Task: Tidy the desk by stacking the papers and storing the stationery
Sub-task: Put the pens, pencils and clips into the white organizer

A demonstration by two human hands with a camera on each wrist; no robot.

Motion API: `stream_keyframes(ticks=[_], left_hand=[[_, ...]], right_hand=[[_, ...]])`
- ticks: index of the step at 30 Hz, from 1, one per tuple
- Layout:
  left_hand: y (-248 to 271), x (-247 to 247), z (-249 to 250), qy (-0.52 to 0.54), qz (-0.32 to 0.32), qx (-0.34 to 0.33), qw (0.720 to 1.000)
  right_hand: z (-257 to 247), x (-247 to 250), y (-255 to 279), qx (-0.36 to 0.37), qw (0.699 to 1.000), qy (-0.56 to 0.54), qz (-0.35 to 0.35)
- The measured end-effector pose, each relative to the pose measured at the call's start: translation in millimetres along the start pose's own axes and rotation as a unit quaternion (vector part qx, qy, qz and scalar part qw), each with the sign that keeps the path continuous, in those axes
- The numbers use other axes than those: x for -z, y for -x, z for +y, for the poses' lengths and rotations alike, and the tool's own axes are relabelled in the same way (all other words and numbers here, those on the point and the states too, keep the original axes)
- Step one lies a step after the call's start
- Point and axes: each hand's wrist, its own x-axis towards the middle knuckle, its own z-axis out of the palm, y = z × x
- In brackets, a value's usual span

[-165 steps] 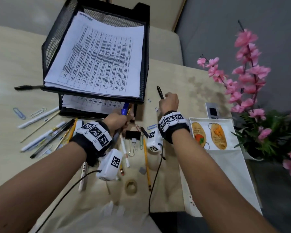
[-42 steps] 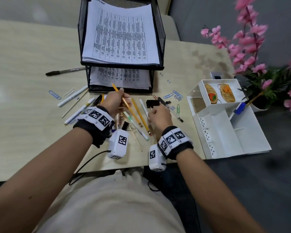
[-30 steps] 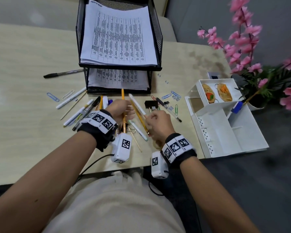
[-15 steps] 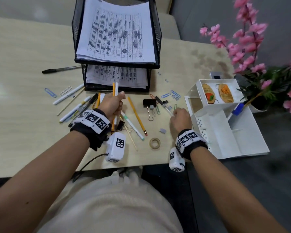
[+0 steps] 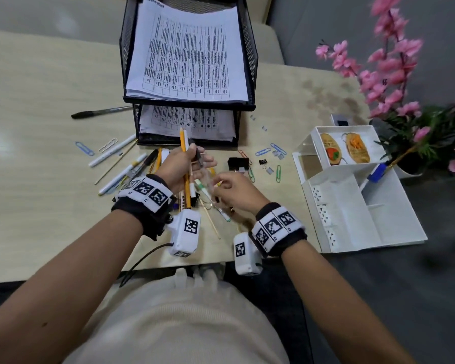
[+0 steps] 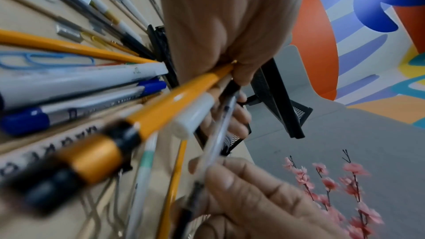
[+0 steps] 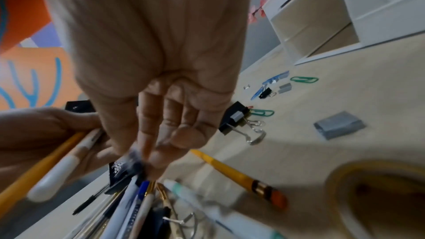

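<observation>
Left hand point(image 5: 180, 166): grip clenched round a bundle held upright, namely a glossy yellow pencil point(image 5: 183, 151) with brass ferrule, a smooth white pen point(image 5: 187, 143) and a clear-barrelled pen point(image 6: 220, 124) with black tip.

Right hand point(image 5: 235, 193): fingertips pinch the lower end of that clear-barrelled pen, just beside the left hand; detail blurred.

Bench point(image 5: 37, 127): pale wood-grain laminate, matte.

Loose stationery on the bench, under and left of the hands: slim white pens point(image 5: 113, 153), a thin wooden stick point(image 5: 116, 164), a second yellow pencil point(image 7: 239, 175) with orange eraser, a green-banded white pen point(image 5: 205, 193).

Right of the hands: black binder clip point(image 5: 238, 164) with wire handles, wire paper clips point(image 5: 269, 151) in blue and green, a small grey block point(image 7: 339, 124), a translucent tape roll point(image 7: 377, 197).

Black wire-mesh tray point(image 5: 250, 48), two tiers, at the bench's far side; printed table sheets point(image 5: 187, 56) stacked in both tiers.

White plastic organiser point(image 5: 352, 206), rectangular compartments, at the bench's right edge.
</observation>
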Motion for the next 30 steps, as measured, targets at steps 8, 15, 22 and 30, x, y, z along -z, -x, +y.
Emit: stream_keyframes(ticks=[8,15,22,30], left_hand=[[2,29,0,-0.146,0.033,-0.034,0.988],[8,-13,0,-0.348,-0.026,-0.081,0.934],[3,-129,11,-0.445,-0.131,-0.193,0.864],[7,-269,6,-0.444,-0.179,-0.291,0.828]], right_hand=[[7,-21,-34,-0.072,0.950,0.273,0.130],[0,3,-16,-0.064,0.960,0.108,0.251],[15,118,51,0.031,0.869,-0.041,0.492],[66,219,125,-0.033,0.799,0.029,0.599]])
